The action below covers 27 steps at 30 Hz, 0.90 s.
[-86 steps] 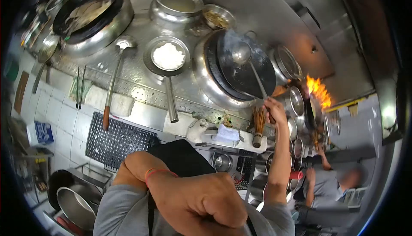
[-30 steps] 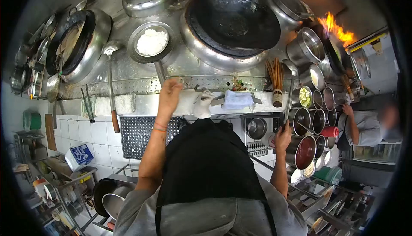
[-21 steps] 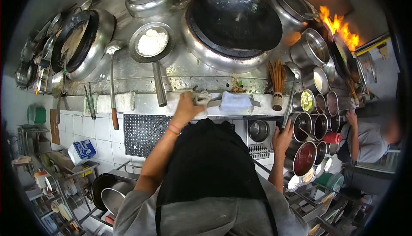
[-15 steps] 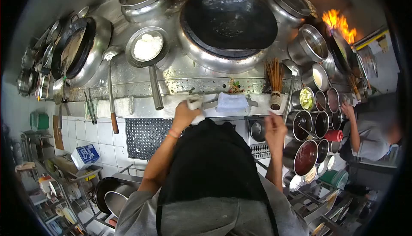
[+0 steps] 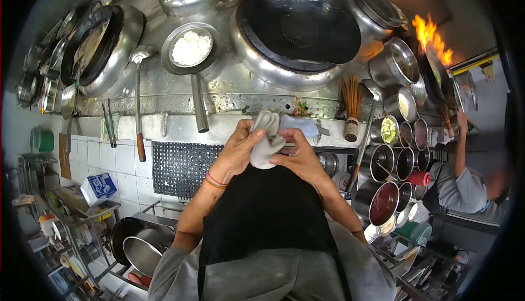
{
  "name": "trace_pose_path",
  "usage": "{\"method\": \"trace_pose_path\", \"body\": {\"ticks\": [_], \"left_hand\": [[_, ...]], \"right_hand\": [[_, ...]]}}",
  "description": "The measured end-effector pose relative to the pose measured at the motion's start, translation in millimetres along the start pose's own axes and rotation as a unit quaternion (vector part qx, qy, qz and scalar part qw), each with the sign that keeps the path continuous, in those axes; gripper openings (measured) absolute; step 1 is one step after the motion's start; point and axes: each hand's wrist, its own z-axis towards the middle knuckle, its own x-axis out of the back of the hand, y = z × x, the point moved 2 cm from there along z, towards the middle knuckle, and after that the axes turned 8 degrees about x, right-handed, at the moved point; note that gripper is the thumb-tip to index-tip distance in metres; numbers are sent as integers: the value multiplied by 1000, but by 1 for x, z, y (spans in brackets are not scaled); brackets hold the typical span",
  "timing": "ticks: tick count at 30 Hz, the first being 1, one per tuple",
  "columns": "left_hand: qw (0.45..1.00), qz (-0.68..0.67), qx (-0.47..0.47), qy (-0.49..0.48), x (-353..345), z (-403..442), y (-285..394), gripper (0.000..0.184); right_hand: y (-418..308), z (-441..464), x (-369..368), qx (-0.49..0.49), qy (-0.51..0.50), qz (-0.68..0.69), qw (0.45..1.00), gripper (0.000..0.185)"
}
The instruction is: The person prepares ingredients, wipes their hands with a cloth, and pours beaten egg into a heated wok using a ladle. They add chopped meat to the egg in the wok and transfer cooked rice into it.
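A folded whitish cloth [image 5: 264, 150] is held up in front of my apron, close to the stove's front edge. My left hand [image 5: 238, 148] grips its left side, thumb and fingers closed on it. On the other side, my right hand [image 5: 299, 157] pinches the cloth between thumb and curled fingers. Behind my right hand, a pale blue folded cloth [image 5: 306, 128] lies on the ledge, partly covered. Beyond the hands, a large black wok [image 5: 303, 27] sits tilted on its burner. A strainer [image 5: 198, 90] holding white rice [image 5: 191, 48] rests to the left.
A bamboo brush [image 5: 351, 104] and a ladle [image 5: 373, 90] stand at the right, beside several sauce pots [image 5: 384, 202]. Flames [image 5: 432, 41] rise at the far right, where a co-worker [image 5: 462, 183] reaches toward a wok. Another ladle [image 5: 139, 93] lies left.
My right hand has moved left from near the brush and taken hold of the whitish cloth. My left hand has lifted the cloth off the ledge area. The co-worker's arm has reached farther up.
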Motion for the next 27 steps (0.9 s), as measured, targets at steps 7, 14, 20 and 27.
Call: {"method": "trace_pose_path", "body": {"ticks": [7, 14, 20, 27], "left_hand": [[985, -163, -42, 44, -5, -19, 30, 18], [948, -222, 138, -183, 17, -6, 23, 96], [969, -75, 83, -219, 17, 4, 21, 84], [980, -72, 159, -91, 24, 30, 13, 63]], "right_hand": [[-28, 4, -5, -68, 41, 81, 994, 44], [-70, 13, 10, 35, -7, 66, 997, 77], [-80, 8, 9, 18, 11, 123, 992, 89], [-28, 24, 13, -45, 104, 92, 989, 59]]}}
